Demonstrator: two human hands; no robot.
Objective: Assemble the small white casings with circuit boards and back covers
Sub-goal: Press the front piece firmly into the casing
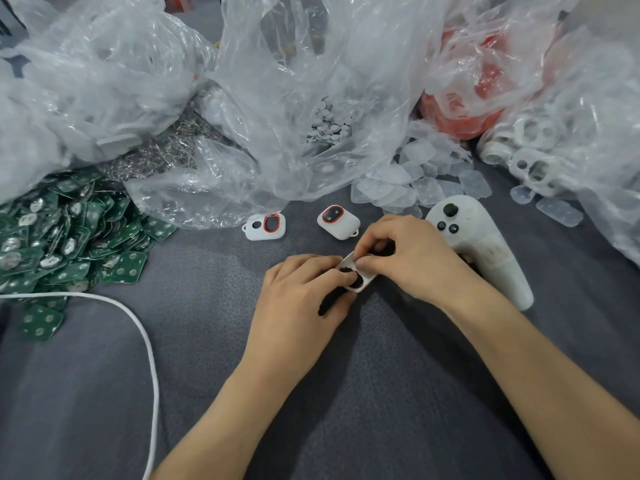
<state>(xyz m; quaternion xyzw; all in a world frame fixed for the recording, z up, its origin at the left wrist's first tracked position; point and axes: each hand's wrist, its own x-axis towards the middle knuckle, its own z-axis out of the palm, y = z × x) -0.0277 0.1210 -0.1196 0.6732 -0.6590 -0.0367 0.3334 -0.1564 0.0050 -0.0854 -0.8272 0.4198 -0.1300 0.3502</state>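
While the small white casing is held low over the grey fabric surface, it is pinched between both hands. The left hand is curled round its near end, and the thumb and forefinger of the right hand nip its upper rim, so each grip is closed on it. It is judged light, stiff and smooth, likely to slip, with thin walls that could crack if squeezed. Hold is best taken on the outer edges. Two more casings lie just beyond, and green circuit boards are heaped well to the left.
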